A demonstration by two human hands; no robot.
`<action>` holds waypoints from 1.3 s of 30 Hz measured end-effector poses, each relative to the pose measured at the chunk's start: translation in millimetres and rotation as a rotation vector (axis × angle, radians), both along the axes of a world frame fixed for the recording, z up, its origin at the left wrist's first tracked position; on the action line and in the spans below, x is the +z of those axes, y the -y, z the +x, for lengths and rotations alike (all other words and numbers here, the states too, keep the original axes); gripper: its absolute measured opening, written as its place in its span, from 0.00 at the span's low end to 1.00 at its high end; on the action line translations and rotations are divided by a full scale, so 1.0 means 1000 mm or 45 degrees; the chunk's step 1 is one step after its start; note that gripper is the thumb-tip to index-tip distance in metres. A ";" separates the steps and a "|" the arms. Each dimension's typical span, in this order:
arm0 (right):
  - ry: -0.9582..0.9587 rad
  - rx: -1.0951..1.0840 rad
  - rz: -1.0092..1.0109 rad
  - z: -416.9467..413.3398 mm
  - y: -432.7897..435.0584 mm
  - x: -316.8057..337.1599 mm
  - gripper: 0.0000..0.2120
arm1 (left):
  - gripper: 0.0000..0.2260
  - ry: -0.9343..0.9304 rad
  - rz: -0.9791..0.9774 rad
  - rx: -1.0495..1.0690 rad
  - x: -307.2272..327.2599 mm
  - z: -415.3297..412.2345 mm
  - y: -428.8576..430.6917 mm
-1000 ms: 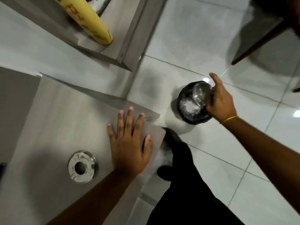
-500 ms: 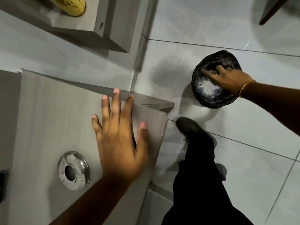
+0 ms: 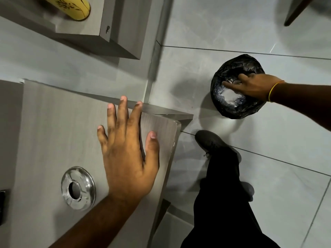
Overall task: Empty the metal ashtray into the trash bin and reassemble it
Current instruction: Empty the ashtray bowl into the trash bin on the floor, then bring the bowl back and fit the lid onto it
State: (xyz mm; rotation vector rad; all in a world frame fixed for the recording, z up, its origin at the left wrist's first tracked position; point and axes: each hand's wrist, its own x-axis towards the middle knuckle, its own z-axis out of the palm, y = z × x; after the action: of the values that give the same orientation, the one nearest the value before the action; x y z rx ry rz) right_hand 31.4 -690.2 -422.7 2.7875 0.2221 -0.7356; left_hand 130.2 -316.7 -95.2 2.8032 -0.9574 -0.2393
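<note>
The ashtray's shiny metal lid (image 3: 86,183), a ring with a round hole in its middle, lies flat on the grey table (image 3: 53,131). My left hand (image 3: 127,154) rests palm down on the table just right of the lid, fingers spread and holding nothing. On the floor stands the small trash bin (image 3: 232,111), lined with a black bag. My right hand (image 3: 254,86) reaches palm down into the bin's mouth, fingers curled around the ashtray bowl, which is hidden beneath the hand. White matter shows in the bin under the fingers.
A grey shelf (image 3: 118,24) at the upper left carries a yellow cylinder (image 3: 75,8). My dark shoe (image 3: 211,142) and black trouser leg stand between table and bin. A dark furniture leg (image 3: 295,11) shows at the top right, and a dark object (image 3: 2,206) at the table's left edge.
The right hand has turned from holding the visible bowl beside the bin to palm down inside its mouth, covering the bowl. The view has shifted; the left hand stays flat on the table.
</note>
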 end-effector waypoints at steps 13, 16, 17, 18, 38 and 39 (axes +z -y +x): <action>0.099 -0.108 0.121 0.008 -0.006 -0.009 0.37 | 0.31 0.008 -0.002 -0.018 -0.001 0.002 -0.001; 0.155 -0.672 0.487 0.004 -0.014 0.007 0.42 | 0.31 0.012 0.004 -0.020 -0.001 0.002 -0.001; 0.175 -0.917 0.635 0.002 -0.018 0.013 0.43 | 0.30 0.016 0.005 -0.024 -0.001 0.002 -0.002; 0.213 -1.136 0.752 0.002 -0.020 0.025 0.42 | 0.30 0.028 0.010 -0.024 -0.001 0.003 -0.002; 0.476 -1.697 1.852 0.057 -0.200 0.448 0.24 | 0.35 0.037 -0.083 0.347 0.074 -0.004 -0.032; 0.435 -1.638 1.816 0.064 -0.213 0.457 0.26 | 0.35 0.029 -0.138 0.387 0.083 -0.009 -0.043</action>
State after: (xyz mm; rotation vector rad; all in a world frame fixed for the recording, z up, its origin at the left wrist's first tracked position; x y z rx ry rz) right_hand 95.8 -477.2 34.5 4.0408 -2.0199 -0.1445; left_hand 120.9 -273.7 -11.7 2.8055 -0.5186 -0.1106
